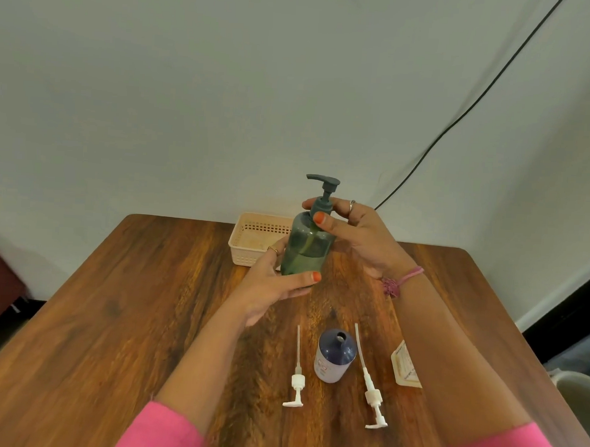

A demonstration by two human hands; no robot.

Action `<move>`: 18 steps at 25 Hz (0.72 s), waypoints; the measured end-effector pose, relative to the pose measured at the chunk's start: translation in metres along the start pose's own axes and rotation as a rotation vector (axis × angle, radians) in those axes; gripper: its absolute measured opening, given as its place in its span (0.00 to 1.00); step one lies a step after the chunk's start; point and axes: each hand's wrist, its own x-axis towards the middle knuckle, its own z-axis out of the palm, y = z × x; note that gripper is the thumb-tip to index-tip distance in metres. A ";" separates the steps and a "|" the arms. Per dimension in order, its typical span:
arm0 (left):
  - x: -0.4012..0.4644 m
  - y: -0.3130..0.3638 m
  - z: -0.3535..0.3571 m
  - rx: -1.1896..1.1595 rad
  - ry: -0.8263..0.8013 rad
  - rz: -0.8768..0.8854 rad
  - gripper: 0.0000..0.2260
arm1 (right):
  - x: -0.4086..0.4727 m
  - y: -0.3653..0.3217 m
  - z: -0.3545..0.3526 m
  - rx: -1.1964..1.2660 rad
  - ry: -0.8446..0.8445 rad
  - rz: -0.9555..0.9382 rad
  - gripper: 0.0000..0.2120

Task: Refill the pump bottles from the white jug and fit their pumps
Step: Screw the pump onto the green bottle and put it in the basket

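Two bare forearms extend from bright pink sleeves [159, 431] pushed up near the elbows. The left hand [273, 283] wears a thin gold-coloured ring [272, 250] on one finger, and its thumbnail is painted orange. The right hand [358, 237] wears a silver-coloured ring [352, 203], with the same orange polish on the thumbnail. A pink cord bracelet [407, 276] circles the right wrist, with a darker pink tassel-like charm [390, 287] hanging from it.

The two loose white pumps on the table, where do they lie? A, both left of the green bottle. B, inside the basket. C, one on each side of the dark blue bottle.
C: one white pump lies left of the dark blue bottle, the other pump on its right.
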 end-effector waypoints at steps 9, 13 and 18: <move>0.000 -0.007 0.013 0.148 0.221 0.147 0.40 | 0.004 -0.002 0.016 -0.004 0.252 0.031 0.16; -0.002 -0.009 0.016 0.191 0.246 0.162 0.34 | -0.001 -0.009 0.004 -0.001 0.034 0.064 0.19; 0.000 -0.012 0.017 0.131 0.238 0.172 0.33 | -0.001 -0.002 0.009 -0.007 0.160 0.018 0.12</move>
